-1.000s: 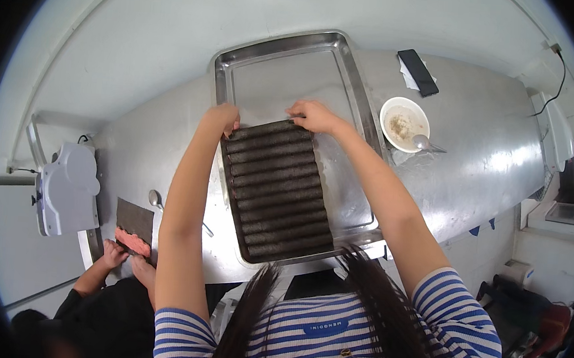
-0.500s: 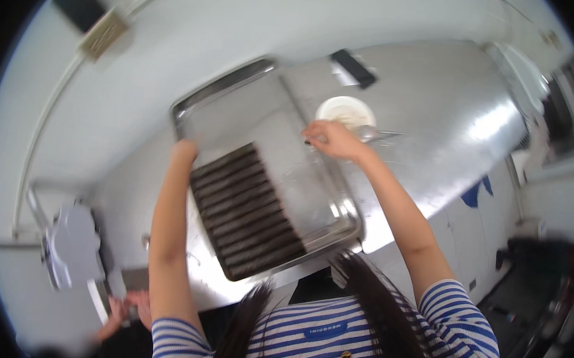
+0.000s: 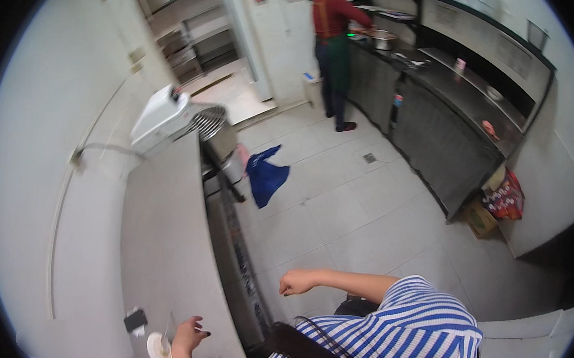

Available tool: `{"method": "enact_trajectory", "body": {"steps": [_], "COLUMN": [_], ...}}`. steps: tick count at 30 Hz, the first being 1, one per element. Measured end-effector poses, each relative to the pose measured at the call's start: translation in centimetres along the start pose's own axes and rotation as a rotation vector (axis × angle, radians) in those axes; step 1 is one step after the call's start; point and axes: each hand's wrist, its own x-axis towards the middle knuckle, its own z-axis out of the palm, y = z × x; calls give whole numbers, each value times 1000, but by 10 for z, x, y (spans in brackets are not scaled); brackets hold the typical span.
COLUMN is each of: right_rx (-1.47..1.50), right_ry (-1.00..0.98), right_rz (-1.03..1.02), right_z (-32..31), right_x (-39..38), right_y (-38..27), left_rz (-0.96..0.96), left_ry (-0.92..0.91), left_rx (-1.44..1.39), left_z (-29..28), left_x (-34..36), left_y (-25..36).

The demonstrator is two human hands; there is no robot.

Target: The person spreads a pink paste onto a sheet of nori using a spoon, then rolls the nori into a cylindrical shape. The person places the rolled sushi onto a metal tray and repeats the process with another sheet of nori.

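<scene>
My left hand (image 3: pixel 189 337) is over the steel table (image 3: pixel 161 217) at the bottom, fingers spread and apparently empty, beside a white bowl (image 3: pixel 158 349) with a spoon. A small black rectangular item (image 3: pixel 136 321) lies on white paper near it. My right hand (image 3: pixel 296 283) hangs out to the right of the table over the floor, fingers curled; whether it holds anything is hidden. The tray of dark rolls is not visible in this view.
A person in red top and green apron (image 3: pixel 336 43) stands at the dark counter (image 3: pixel 436 143). A white mixer (image 3: pixel 161 117) with steel bowl is at the table's far end, near a hanging blue cloth (image 3: pixel 266 177). An open doorway leads to shelves (image 3: pixel 204 33). A box (image 3: pixel 477 219) sits beside the counter.
My view has swung sharply along the table toward the room. My hands have left the tray; the left is now spread, the right curled beside me.
</scene>
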Motion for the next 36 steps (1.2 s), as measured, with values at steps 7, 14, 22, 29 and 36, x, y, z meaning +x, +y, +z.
{"method": "enact_trajectory", "body": {"steps": [7,14,22,29,36], "right_rx": [-40,-44,-485,-730,-979], "right_ry": [471,989,1378,1265,955], "right_rz": [274,727,1604,1936,1960], "right_z": [-91,-163,-238,-281,-292], "right_x": [-150,-385,-602,-730,-838], "right_y": [87,156,233,326,418], "left_rz": [441,882,1208,1155,735], "left_ry": [-323,-556,-853,-1186,-1442], "left_rx": [-43,42,6,-231,-524], "left_z": [68,118,171,241,330], "left_x": [156,240,333,333,292], "left_y": [231,509,757,974,1100]}}
